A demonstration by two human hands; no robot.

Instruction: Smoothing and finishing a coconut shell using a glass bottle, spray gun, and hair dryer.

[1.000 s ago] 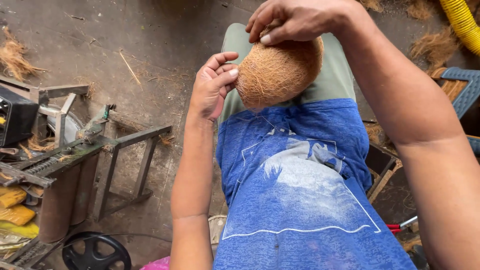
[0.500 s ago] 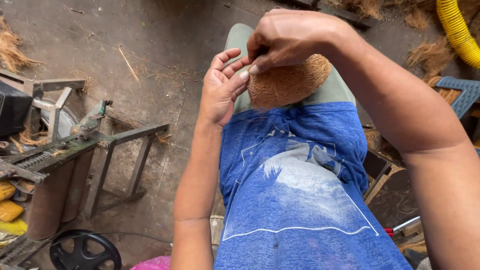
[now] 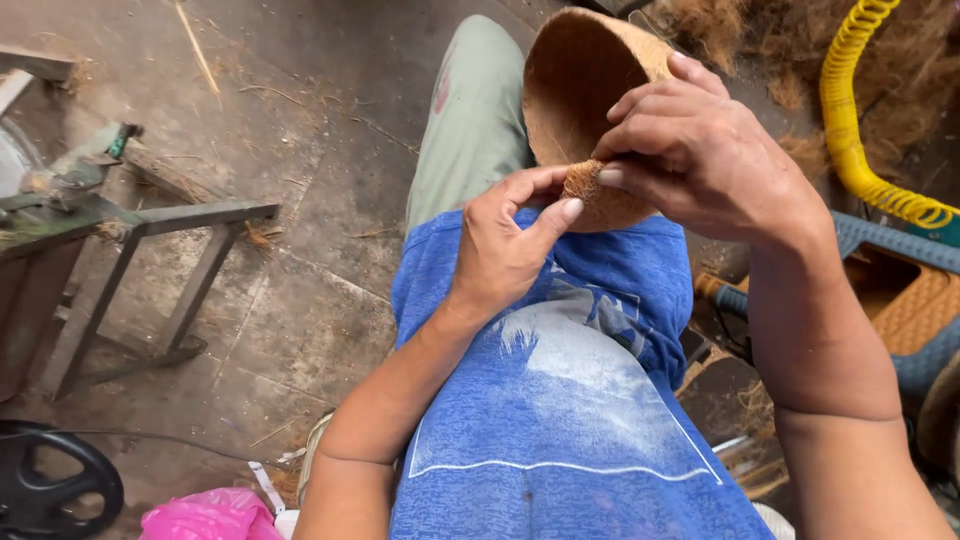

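A grey metal stand (image 3: pixel 150 270) with slanted legs stands on the stained concrete floor (image 3: pixel 300 120) at the left, carrying a greenish tool (image 3: pixel 75 165) on top. A black wheel (image 3: pixel 45 490) lies in the lower left corner, with a pink plastic bag (image 3: pixel 205 515) just beside it at the bottom edge. A thin straw (image 3: pixel 198 48) lies on the floor near the top. At the upper right, a yellow ribbed hose (image 3: pixel 850 130) curves past a heap of brown fibre (image 3: pixel 740 40). Below it sits a blue plastic frame (image 3: pixel 895 245) around an orange woven seat (image 3: pixel 915 310).
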